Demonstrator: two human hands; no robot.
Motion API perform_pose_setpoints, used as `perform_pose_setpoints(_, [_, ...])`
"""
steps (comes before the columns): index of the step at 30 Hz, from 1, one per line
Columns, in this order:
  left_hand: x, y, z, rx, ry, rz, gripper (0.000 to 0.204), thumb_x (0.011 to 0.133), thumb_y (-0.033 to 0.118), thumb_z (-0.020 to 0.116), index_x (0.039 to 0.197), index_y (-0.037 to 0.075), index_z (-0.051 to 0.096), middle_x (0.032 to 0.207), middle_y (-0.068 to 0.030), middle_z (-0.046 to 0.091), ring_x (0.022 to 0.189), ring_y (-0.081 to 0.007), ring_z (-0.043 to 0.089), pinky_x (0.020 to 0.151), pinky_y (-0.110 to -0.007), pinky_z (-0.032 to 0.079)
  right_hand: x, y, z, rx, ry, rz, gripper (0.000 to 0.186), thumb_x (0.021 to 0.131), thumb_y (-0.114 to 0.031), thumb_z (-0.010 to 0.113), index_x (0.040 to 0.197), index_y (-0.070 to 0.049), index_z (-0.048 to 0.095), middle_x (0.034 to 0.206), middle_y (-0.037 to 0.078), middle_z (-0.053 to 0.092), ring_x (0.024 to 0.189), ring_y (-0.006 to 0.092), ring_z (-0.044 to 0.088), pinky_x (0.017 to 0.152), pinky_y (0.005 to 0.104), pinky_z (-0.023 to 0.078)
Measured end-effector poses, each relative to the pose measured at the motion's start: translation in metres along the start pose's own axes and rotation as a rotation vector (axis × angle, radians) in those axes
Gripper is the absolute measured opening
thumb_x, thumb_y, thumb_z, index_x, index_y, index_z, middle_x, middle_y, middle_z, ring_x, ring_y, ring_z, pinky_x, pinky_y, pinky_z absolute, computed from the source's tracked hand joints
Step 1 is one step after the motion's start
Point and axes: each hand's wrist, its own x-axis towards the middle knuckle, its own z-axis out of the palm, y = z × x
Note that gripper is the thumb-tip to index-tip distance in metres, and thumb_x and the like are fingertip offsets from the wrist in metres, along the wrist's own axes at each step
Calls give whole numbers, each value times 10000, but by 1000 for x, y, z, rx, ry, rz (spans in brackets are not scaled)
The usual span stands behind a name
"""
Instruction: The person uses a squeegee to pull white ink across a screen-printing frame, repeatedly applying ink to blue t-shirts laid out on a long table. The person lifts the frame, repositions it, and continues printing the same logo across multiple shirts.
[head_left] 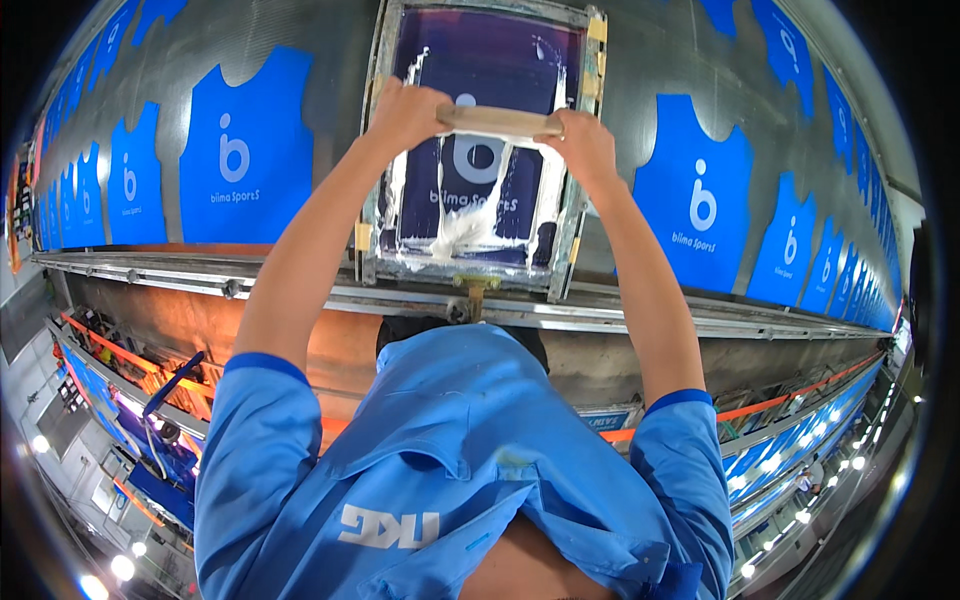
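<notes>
Cannot see the surface beneath the screen frame point(430, 270). Just over that frame, cannot make out either end of the wooden handle point(500, 121), covered by the left hand point(405, 115) and the right hand point(588, 148); lose several fingertips behind it too. Well left and well right of the frame, find the farthest blue panels point(848, 283) too small for any detail, with others, nearer its top, cut off by the upper edge. On the near side of the frame, glimpse a dark shape point(400, 328), mostly hidden by the light-blue garment point(450, 400), itself cropped below. Far to the frame's near right, catch a tiny, blurred figure point(812, 475), probably a person.
</notes>
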Motion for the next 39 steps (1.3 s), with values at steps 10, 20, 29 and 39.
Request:
perform_pose_setpoints(10, [-168, 48, 71, -22, 176, 41, 180, 773, 260, 802, 947, 240, 765, 941, 27, 742, 901, -181, 670, 857, -390, 386, -160, -37, 42, 92, 102, -115, 225, 751, -149, 803, 927, -117, 667, 853, 44, 670, 868, 268, 650, 758, 409, 530])
perform_pose_setpoints(20, [-77, 52, 61, 71, 165, 17, 513, 834, 642, 660, 917, 138, 701, 808, -55, 689, 796, -265, 652, 829, -430, 365, -72, -10, 19, 155, -182, -112, 436, 827, -457, 753, 1013, -69, 689, 900, 121, 711, 881, 326, 672, 752, 453, 536])
perform_pose_setpoints(29, [-26, 16, 57, -315, -456, -53, 722, 639, 737, 757, 983, 103, 777, 873, -148, 738, 895, -295, 687, 957, -401, 399, -27, 19, 30, 328, -656, -58, 560, 832, -515, 758, 1101, -26, 726, 896, 109, 711, 729, 230, 629, 708, 377, 506])
perform_pose_setpoints(39, [93, 9, -36, -55, 9, 70, 553, 783, 611, 742, 1178, 225, 708, 1025, -70, 744, 977, -265, 669, 952, -471, 324, -75, 121, 43, 306, 423, 327, 301, 961, -292, 686, 1185, -92, 680, 780, 45, 616, 694, 144, 557, 658, 319, 471])
